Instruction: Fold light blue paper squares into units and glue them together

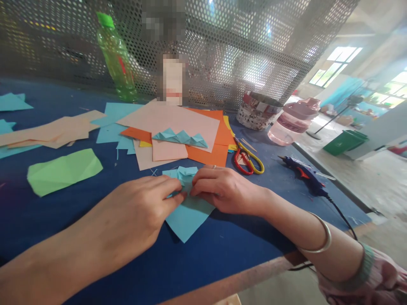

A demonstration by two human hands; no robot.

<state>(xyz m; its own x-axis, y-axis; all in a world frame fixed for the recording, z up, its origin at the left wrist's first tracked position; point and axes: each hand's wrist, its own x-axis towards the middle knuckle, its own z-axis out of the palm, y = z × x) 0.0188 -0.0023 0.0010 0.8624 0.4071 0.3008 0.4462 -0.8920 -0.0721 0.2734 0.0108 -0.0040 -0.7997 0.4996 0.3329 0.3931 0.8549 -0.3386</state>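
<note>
A sheet of blue paper point(187, 222) lies on the table with one corner pointing toward me, its far edge partly folded. My left hand point(149, 203) pinches the paper's folded part from the left, thumb and fingers pressed together. From the right, my right hand point(227, 188) grips the same paper with curled fingers, a ring and a bangle showing on that arm. Both hands cover much of the fold. Just beyond them, a zigzag strip of folded blue paper point(181, 138) rests on pink and orange sheets point(206, 159).
Scissors point(246, 159) with red and yellow handles lie right of the papers. A glue gun point(303, 173) with a cord sits near the right edge. Behind stand a paint-stained bucket point(259, 111), a pink bottle point(294, 120) and a green bottle point(117, 59). Green paper point(65, 171) lies left.
</note>
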